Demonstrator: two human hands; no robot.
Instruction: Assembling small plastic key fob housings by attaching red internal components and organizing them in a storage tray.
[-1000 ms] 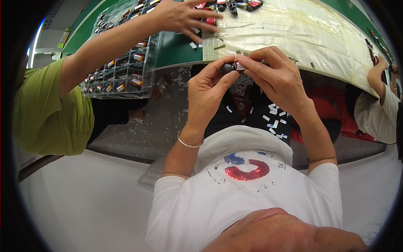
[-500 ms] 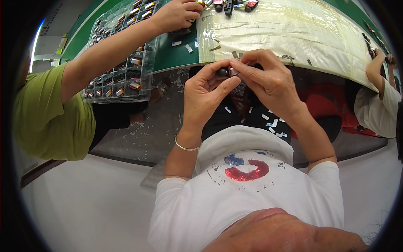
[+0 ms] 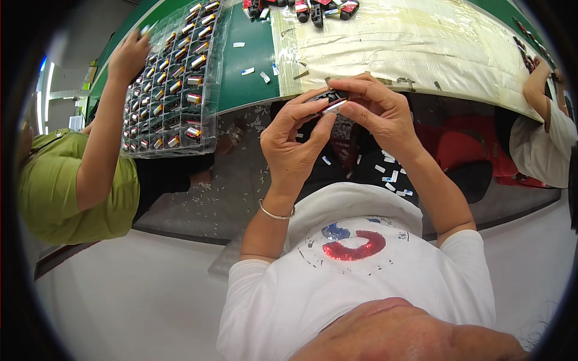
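Both hands, left and right, pinch one small black part (fingertips closed).

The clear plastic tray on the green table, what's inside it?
The clear tray holds rows of small black-and-silver parts with red or orange marks, one per compartment. A co-worker's hand covers its far left edge, so the compartments there cannot be seen.

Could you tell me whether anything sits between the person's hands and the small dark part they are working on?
Nothing visible does: the left hand and right hand both pinch the small dark part directly, above the table edge.
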